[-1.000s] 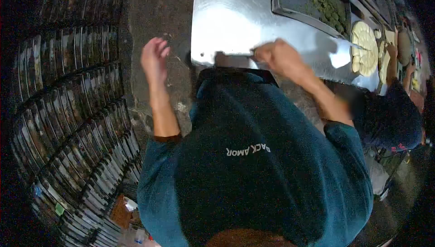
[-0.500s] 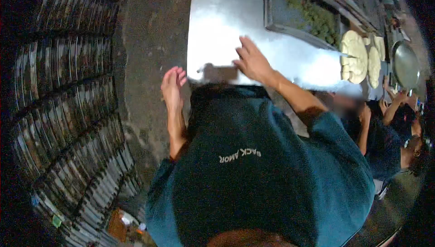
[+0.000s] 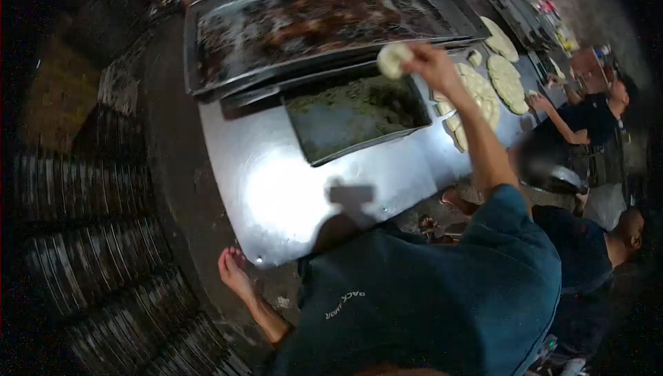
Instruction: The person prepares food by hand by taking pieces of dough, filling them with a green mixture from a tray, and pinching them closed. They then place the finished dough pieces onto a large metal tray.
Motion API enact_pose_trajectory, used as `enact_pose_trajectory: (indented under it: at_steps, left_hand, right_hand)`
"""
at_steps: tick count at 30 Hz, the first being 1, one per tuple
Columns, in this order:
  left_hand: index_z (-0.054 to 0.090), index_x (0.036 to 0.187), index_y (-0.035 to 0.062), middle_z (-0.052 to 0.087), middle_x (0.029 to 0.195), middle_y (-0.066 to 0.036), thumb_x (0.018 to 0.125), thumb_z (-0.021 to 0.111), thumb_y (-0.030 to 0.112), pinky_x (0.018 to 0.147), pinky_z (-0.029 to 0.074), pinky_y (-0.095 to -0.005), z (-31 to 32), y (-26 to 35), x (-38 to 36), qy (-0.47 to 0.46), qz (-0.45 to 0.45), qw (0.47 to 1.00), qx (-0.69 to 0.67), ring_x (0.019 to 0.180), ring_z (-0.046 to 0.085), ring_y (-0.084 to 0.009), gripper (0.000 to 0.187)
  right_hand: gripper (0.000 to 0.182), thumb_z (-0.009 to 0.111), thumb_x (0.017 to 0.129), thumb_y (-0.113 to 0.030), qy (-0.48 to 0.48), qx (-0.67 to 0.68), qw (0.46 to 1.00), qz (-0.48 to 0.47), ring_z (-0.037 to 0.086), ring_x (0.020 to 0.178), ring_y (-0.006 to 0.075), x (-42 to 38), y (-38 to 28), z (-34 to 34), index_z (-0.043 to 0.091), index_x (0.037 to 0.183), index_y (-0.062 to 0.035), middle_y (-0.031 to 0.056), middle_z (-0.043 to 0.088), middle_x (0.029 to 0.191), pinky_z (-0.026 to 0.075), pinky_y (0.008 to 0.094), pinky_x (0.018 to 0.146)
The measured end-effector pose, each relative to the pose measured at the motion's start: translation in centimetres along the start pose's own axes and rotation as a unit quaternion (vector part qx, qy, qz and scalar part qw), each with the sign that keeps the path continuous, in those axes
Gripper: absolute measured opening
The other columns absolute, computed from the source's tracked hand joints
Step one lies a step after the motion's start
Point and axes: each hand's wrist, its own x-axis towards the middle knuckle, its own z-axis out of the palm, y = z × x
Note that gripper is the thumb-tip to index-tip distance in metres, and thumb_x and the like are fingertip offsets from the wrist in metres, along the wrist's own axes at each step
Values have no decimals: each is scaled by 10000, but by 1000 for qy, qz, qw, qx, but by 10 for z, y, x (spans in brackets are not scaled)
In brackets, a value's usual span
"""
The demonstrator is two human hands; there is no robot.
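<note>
My right hand (image 3: 434, 66) pinches a pale, round piece of dough (image 3: 394, 60) between thumb and fingers. It holds the dough in the air above the far right part of a rectangular metal tray (image 3: 314, 160) with green crumbly stuff (image 3: 380, 110) spread in it. Right of that tray, a cluster of pale dough pieces (image 3: 481, 96) lies on the shiny metal table (image 3: 248, 189). My left hand (image 3: 233, 271) hangs beside the table's near left corner, fingers loosely bent and apart, with nothing in it.
A larger dark-stained tray (image 3: 304, 27) stands behind the green-filled one. More dough (image 3: 507, 82) lies further right, where other people (image 3: 594, 117) work. Stacks of metal trays (image 3: 90, 189) fill the floor side at left.
My right hand has moved forward and right from over the bare metal, and now holds the dough piece. The view has turned, bringing both trays nearer. My left hand stays empty.
</note>
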Motion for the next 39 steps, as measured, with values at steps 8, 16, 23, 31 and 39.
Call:
enact_pose_trajectory:
  at_steps: [8, 16, 23, 31, 39]
  left_hand:
    - [587, 1102, -4, 647, 987, -55, 961, 503, 143, 750, 471, -241, 127, 41, -41, -25, 33, 994, 103, 855, 588, -111, 220]
    - [600, 1088, -19, 641, 1017, -88, 969, 488, 146, 813, 460, -251, 208, 36, -73, -159, 18, 980, 121, 925, 590, -146, 232]
    - [606, 1089, -27, 644, 996, -83, 958, 492, 111, 845, 455, -259, 282, 14, -101, -420, 12, 892, 167, 922, 583, -139, 222]
    - [609, 1061, -11, 638, 957, -53, 960, 488, 110, 745, 468, -221, 337, -21, -149, -532, -134, 835, 47, 846, 581, -109, 199]
    - [521, 1180, -8, 569, 1168, -114, 946, 533, 153, 826, 509, -299, 490, -78, -234, -483, -166, 859, 16, 1003, 574, -172, 284]
  right_hand:
    - [293, 572, 842, -242, 135, -249, 959, 29, 648, 884, 354, 136, 192, -90, 656, 1051, -53, 176, 676, 952, 502, 410, 768]
    - [139, 606, 793, -142, 194, -27, 970, -142, 604, 895, 347, -4, 116, 4, 655, 890, -56, 158, 645, 926, 477, 425, 813]
    - [383, 675, 691, 90, 111, 282, 936, 178, 646, 921, 249, -261, 108, 48, 623, 1040, -57, 136, 641, 1062, 510, 305, 815]
    - [397, 577, 883, -281, 128, 71, 952, 270, 634, 876, 244, -232, 231, -60, 585, 1140, 22, 166, 669, 965, 483, 329, 794]
    - [588, 640, 816, -341, 144, -85, 966, 197, 605, 1031, 308, -97, 468, -146, 510, 1230, 56, 230, 617, 1109, 455, 350, 880]
